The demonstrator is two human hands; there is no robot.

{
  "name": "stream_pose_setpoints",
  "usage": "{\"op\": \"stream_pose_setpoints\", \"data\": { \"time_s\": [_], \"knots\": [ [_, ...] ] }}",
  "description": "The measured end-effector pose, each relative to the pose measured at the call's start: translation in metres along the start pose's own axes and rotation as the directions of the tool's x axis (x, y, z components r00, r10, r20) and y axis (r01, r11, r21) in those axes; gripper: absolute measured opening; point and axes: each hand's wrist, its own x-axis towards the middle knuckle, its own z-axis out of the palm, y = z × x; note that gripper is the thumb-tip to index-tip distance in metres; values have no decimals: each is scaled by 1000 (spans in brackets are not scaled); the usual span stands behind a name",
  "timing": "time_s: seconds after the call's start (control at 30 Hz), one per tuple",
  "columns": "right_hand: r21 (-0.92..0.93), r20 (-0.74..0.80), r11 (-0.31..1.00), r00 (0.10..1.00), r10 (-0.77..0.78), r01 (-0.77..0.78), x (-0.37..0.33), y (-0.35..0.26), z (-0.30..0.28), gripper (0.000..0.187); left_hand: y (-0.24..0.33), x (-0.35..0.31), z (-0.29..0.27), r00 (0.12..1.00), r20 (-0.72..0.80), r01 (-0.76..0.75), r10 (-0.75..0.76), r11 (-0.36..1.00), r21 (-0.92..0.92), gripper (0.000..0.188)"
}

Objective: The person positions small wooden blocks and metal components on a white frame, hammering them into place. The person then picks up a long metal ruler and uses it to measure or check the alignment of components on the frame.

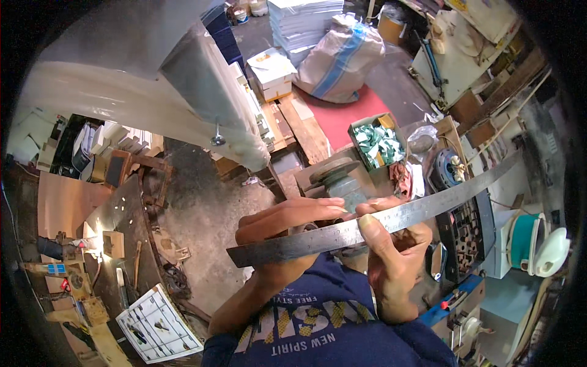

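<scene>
A long steel ruler slants across in front of my chest, its right end higher and farther off. My right hand grips it, thumb pressed on the marked face and fingers bent behind. Partly covered by the ruler's left stretch, my left hand points its fingers to the right, held together, above the upper edge. Its fingertips come close to my right fingers. The left thumb and palm are hidden, so what they hold, if anything, does not show. Just beyond the hands stands a grey-green machine part with a round top.
A box of green-and-white scraps stands ahead, near a white sack with a blue stripe and stacked paper. On the right are a tray of small dark blocks and a teal roll. A cluttered wooden bench fills the left.
</scene>
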Motion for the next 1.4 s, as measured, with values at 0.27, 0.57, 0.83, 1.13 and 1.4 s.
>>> {"op": "stream_pose_setpoints", "data": {
  "time_s": [0.27,0.57,0.83,1.13,1.4],
  "knots": [
    [23,3,1000,1000,9,-9,4,1,1,15,-6,-2,-2,1000,-9,11,-11,999,-38,14],
    [-2,53,1000,998,23,-23,5,6,7,16,-7,-3,-9,999,-44,7,-7,1000,2,17],
    [-281,108,960,994,8,23,18,3,-12,21,-17,-5,0,998,-32,58,-60,996,-65,17],
    [-599,-21,715,900,435,-360,43,-23,-197,34,-75,-61,-42,907,-25,399,-420,840,367,26],
    [-659,-246,535,824,511,-529,-21,107,-280,31,-81,-92,-85,693,-93,702,-715,639,315,28]
  ]
}}
